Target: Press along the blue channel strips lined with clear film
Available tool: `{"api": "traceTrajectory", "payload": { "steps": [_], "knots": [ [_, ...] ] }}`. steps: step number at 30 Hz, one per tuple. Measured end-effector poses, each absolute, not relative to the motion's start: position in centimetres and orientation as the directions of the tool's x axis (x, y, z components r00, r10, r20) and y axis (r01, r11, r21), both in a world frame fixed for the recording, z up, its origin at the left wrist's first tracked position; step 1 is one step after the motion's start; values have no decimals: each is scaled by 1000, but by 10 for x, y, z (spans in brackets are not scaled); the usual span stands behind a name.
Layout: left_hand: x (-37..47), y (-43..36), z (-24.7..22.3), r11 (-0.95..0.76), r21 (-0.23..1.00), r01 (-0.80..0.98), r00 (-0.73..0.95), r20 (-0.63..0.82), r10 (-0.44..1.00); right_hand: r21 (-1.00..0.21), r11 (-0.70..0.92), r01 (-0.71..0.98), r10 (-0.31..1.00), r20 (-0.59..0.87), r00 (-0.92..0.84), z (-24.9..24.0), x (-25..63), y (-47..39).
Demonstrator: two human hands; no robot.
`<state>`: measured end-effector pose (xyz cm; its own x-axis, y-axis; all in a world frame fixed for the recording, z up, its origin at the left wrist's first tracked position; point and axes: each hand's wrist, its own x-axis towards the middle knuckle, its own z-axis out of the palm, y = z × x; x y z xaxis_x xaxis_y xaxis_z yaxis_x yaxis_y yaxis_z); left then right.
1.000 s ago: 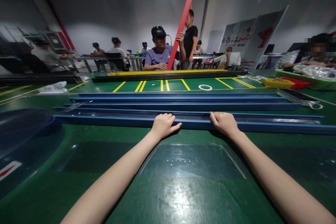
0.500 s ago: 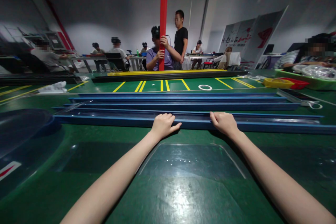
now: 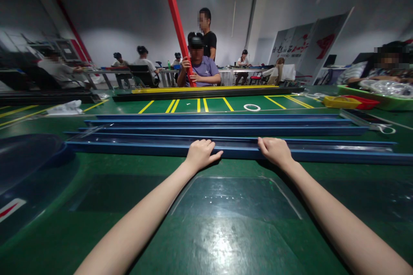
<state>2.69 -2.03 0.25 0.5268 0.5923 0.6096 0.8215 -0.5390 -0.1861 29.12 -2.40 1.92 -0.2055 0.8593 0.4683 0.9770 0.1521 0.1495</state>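
Observation:
A long blue channel (image 3: 238, 153) lies crosswise on the green table, nearest to me. My left hand (image 3: 200, 154) grips its near wall, fingers curled over the edge and thumb stretched along the side. Further right, my right hand (image 3: 275, 150) is closed over the same channel, with the fingertips hidden inside it. More blue channels (image 3: 226, 130) lie parallel just behind. A clear plastic sheet (image 3: 235, 193) is flat on the table between my forearms.
A dark blue round container (image 3: 29, 159) stands at the left. Black and yellow strips (image 3: 206, 90) lie across the far table. A phone (image 3: 366, 117) and a green tray (image 3: 374, 102) are at the right. Opposite, a seated person (image 3: 204, 68) holds a red bar (image 3: 176, 13).
My hands and the blue channels have not moved. Across the table, the person's red bar has tilted to the left at its top, and the standing person behind has shifted left.

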Motion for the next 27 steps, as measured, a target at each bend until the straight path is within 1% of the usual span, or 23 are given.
{"api": "traceTrajectory", "payload": {
  "steps": [11,23,27],
  "knots": [
    [27,-20,2,-536,-201,820,530,620,578,142,150,978,862,466,-200,20,290,-25],
    [26,-20,2,-559,-148,816,518,617,592,147,159,976,852,480,-211,18,291,-24],
    [27,-20,3,-549,-173,818,525,617,587,146,159,976,852,479,-211,18,292,-24]
  ]
}}
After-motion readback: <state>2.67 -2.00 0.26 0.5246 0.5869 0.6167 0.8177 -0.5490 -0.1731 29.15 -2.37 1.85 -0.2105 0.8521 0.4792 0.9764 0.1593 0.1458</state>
